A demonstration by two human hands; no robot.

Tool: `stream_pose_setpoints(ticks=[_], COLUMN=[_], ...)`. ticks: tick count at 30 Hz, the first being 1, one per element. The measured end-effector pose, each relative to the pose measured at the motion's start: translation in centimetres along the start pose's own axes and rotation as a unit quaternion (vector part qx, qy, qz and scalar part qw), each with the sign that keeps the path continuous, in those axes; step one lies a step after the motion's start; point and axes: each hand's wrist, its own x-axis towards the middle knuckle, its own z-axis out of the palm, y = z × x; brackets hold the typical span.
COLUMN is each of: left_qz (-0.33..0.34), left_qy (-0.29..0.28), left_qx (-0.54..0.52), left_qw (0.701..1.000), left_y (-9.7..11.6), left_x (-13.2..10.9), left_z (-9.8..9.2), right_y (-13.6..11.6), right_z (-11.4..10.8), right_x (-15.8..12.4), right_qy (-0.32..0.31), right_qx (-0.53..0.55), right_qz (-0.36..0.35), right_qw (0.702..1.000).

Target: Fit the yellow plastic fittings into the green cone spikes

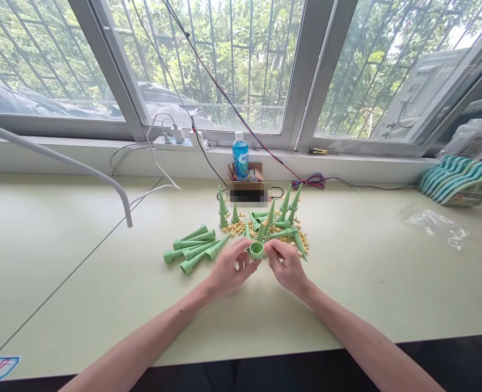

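Observation:
My left hand [233,264] is closed on a green plastic plant watering spike [256,250], its round open end turned toward me. Close beside that rim, on the right, the fingers of my right hand [285,265] are pinched together. Whatever sits between those fingertips is too small to make out. Just beyond my hands, several green spikes stand on end or lie among small yellow plastic pieces [236,228]. To the left of my left hand lies a loose pile of green spikes [194,247], with their wide ends mostly toward the left.
Behind the spikes stand a small cardboard box [257,170] and a blue bottle [241,158]. A coiled cable [312,181] lies at the back. On the right are clear plastic bags [440,226] and stacked green-blue hangers [457,179]. A white curved tube [102,169] reaches in from the left.

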Motion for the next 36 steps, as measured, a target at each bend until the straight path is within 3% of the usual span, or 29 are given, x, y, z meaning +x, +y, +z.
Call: stream_pose_setpoints(ticks=[10, 16, 20, 32, 36], left_qz=[0.049, -0.037, -0.096, -0.227, -0.232], left_qy=[0.001, 0.059, 0.068, -0.074, -0.088], left_qx=[0.058, 0.03, -0.023, -0.136, -0.181], left_qw=[0.997, 0.997, 0.993, 0.961, 0.952], left_y=[-0.3, 0.0, 0.3, -0.2, -0.3], left_x=[0.1, 0.0, 0.1, 0.3, 0.4], left_z=[-0.2, 0.0, -0.2, -0.7, -1.3], right_y=[-0.1, -0.3, -0.3, -0.3, -0.1], right_z=[0.2, 0.3, 0.3, 0.4, 0.6], right_x=[0.0, -0.2, -0.3, -0.3, -0.4], right_qy=[-0.001, 0.037, 0.066, 0.019, 0.001], right_qx=[-0.011, -0.012, -0.016, -0.015, -0.009], right_qz=[0.004, -0.004, -0.015, -0.044, -0.042], right_qw=[1.0, 0.999, 0.998, 0.999, 0.999])
